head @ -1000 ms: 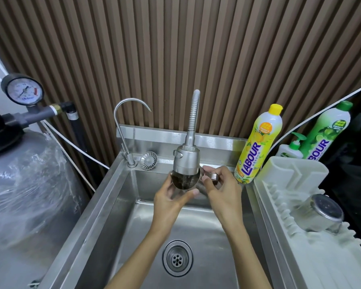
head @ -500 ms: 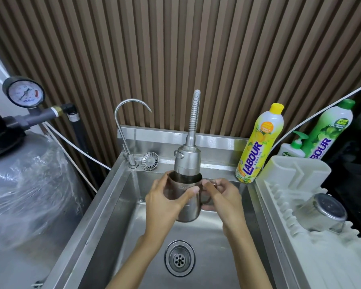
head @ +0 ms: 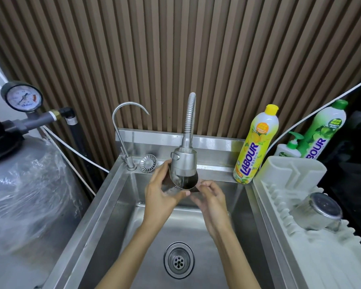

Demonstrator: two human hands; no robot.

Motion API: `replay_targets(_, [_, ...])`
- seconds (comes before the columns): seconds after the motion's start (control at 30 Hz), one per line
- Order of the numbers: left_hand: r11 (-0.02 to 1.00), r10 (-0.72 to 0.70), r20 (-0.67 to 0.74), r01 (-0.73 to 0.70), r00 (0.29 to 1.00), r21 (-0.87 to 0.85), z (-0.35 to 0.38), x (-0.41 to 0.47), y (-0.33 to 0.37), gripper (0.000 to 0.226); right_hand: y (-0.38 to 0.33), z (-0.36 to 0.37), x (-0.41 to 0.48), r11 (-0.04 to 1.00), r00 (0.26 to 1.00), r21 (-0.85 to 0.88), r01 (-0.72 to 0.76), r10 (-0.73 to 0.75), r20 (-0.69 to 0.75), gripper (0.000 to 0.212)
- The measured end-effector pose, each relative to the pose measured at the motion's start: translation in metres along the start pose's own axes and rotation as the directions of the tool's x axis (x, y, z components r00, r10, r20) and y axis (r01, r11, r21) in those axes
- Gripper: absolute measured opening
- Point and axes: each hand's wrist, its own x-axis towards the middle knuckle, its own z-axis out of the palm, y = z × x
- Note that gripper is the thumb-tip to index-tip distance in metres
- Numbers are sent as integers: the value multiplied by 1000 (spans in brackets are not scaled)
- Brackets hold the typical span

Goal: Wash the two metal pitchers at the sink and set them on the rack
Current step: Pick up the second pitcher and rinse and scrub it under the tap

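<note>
Brown wall panel, vert. slat stripes, dark grooves btwn. Brushed steel-grey sink, same for drain + round strainer. Matte silver spray tap w/ ribbed hose; shiny chrome gooseneck tap. Held pitcher: mirror steel outside, dark brown-black inside. Racked pitcher: steel, dark specks on base. Off-white rack. Lemon bottle: white body, yellow cap, yellow-green label, blue lettering. Lime bottle: white, green cap + label, blue lettering. White pump bottle, green pump. Gauge: black rim, white dial, red patch. Grey tank under clear glossy wrap.
</note>
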Motion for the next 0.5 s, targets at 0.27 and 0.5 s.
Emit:
replay_targets(0.27, [982,-115,-79,125,990,143,-7,-24,3,57,-15,1,-15,841,986,-535,-87,-3,-165,12])
replay_targets(0.5, [934,-229,122,253,966,-252,8,-20,-5,50,-34,8,-25,636,928,-745,200,-368,-65,19])
